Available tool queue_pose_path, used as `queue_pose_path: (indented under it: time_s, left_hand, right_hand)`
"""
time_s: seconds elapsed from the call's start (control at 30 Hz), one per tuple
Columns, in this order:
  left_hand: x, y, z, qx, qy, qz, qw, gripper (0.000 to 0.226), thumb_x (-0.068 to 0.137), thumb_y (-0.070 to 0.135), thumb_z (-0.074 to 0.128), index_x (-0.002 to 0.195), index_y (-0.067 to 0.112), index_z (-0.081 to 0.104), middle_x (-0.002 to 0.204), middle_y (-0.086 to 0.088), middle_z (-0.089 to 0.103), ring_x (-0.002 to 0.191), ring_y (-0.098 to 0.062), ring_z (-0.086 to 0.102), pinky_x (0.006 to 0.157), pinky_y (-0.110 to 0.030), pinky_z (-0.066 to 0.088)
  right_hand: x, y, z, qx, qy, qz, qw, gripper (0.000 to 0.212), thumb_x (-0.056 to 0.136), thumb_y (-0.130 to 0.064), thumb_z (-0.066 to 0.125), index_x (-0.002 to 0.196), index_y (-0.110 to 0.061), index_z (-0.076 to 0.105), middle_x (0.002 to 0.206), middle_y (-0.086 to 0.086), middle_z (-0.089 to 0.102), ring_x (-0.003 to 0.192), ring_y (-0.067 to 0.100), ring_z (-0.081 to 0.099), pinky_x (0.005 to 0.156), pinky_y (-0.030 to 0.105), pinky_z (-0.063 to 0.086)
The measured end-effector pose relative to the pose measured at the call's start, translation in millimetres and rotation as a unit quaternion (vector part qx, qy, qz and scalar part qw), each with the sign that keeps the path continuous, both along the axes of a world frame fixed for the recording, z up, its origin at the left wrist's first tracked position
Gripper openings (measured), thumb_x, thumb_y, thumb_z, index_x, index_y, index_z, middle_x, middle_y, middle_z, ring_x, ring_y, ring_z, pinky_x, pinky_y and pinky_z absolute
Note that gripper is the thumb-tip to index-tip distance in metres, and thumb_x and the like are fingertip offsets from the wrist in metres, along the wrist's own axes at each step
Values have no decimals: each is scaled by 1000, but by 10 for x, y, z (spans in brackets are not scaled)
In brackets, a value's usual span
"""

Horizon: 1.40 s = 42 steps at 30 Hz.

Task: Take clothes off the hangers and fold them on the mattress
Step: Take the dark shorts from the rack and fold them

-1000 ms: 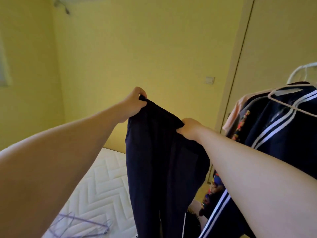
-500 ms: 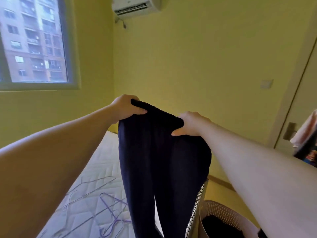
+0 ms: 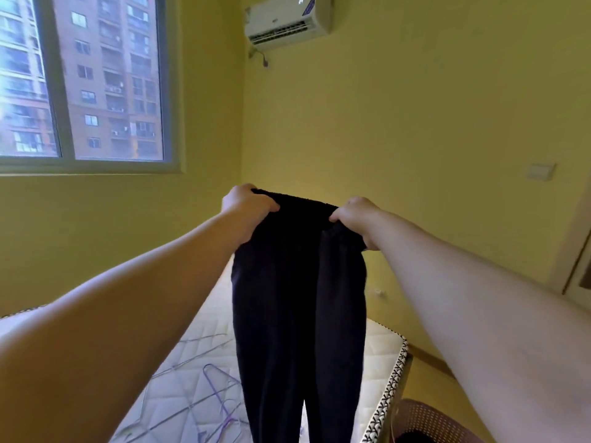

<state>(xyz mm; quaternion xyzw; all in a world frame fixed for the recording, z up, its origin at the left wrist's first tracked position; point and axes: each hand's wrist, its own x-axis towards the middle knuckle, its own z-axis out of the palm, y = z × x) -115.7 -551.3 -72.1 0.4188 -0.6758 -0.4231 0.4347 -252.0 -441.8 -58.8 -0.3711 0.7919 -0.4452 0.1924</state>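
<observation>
Head view: one pair of dark trousers [image 3: 297,298] hangs above the quilted white mattress [image 3: 380,350]. Two hands pinch its gathered waistband, the left hand [image 3: 248,206] at one end and the right hand [image 3: 355,215] at the other. Thin wire hangers [image 3: 217,388], too tangled to count, lie on the mattress. One perforated basket [image 3: 428,417] beside it holds something dark.
</observation>
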Motion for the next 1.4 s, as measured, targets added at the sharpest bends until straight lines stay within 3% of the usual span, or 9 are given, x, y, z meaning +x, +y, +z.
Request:
queue_pose_path:
  time_s: [0.17, 0.33, 0.47, 0.63, 0.8, 0.9, 1.03, 1.2, 1.4]
  left_hand:
    - [-395, 327, -67, -73, -64, -32, 995, 29, 82, 29, 65, 104, 15, 53, 91, -3, 55, 81, -20, 54, 68, -27, 44]
    - [-396, 411, -68, -10, 1, -234, 972, 58, 74, 49, 72, 115, 15, 48, 102, -4, 59, 86, -15, 59, 72, -28, 49]
    - [-362, 427, -35, -87, -61, -300, 948, 93, 51, 22, 82, 133, 24, 36, 111, -1, 53, 98, -17, 56, 85, -31, 50]
    - [-306, 284, 171, -23, 75, -191, 978, 56, 58, -6, 60, 105, 23, 50, 89, -7, 50, 75, -22, 51, 61, -28, 44]
    - [-86, 195, 492, 27, 156, -223, 962, 49, 75, -21, 44, 110, 13, 49, 86, -10, 54, 68, -22, 57, 52, -26, 52]
    - [31, 177, 663, -10, 137, -260, 956, 40, 74, -22, 42, 100, 7, 53, 85, -10, 57, 72, -22, 60, 61, -28, 55]
    - [172, 131, 758, -36, 99, -260, 960, 39, 81, -17, 49, 106, 13, 53, 92, -7, 61, 83, -22, 62, 69, -31, 56]
    - [435, 48, 743, -47, -117, -237, 963, 44, 82, 3, 66, 120, 20, 52, 118, -3, 63, 111, -22, 58, 96, -44, 46]
    - [607, 51, 899, -62, 7, -154, 986, 14, 85, 7, 65, 97, 11, 62, 93, -3, 66, 91, -17, 63, 93, -33, 48]
  right_hand:
    - [62, -2, -21, -39, -125, -23, 991, 15, 90, -5, 47, 76, -10, 51, 80, 7, 54, 63, 17, 54, 35, 20, 44]
    - [36, 58, 36, -114, -239, -44, 963, 14, 89, 0, 51, 99, -3, 58, 82, 13, 58, 65, 24, 57, 29, 21, 44]
    - [46, 84, 106, -147, -239, -42, 959, 19, 88, 4, 48, 102, 0, 59, 87, 17, 61, 66, 29, 59, 32, 30, 48]
    - [9, 138, 155, -204, -212, 37, 955, 13, 95, -26, 52, 87, -15, 51, 77, 7, 59, 63, 17, 57, 48, 24, 52]
    - [-161, 229, 117, -230, -156, 106, 955, 57, 88, -24, 64, 138, -20, 36, 121, 0, 47, 97, 8, 53, 77, 15, 37]
    - [-101, 203, 207, -179, -168, 218, 944, 44, 84, -15, 67, 125, -15, 51, 114, 5, 63, 96, 17, 63, 78, 26, 52]
    - [15, 77, 384, -229, -114, 171, 951, 40, 78, -6, 73, 116, -7, 62, 98, 6, 68, 87, 22, 67, 72, 31, 56]
    - [120, -56, 545, -276, -131, 176, 936, 48, 77, -9, 75, 123, -10, 57, 113, 11, 66, 99, 28, 65, 81, 41, 56]
    - [204, -99, 665, -301, -93, 158, 936, 46, 80, -24, 74, 122, -11, 57, 102, 4, 65, 89, 19, 65, 77, 32, 56]
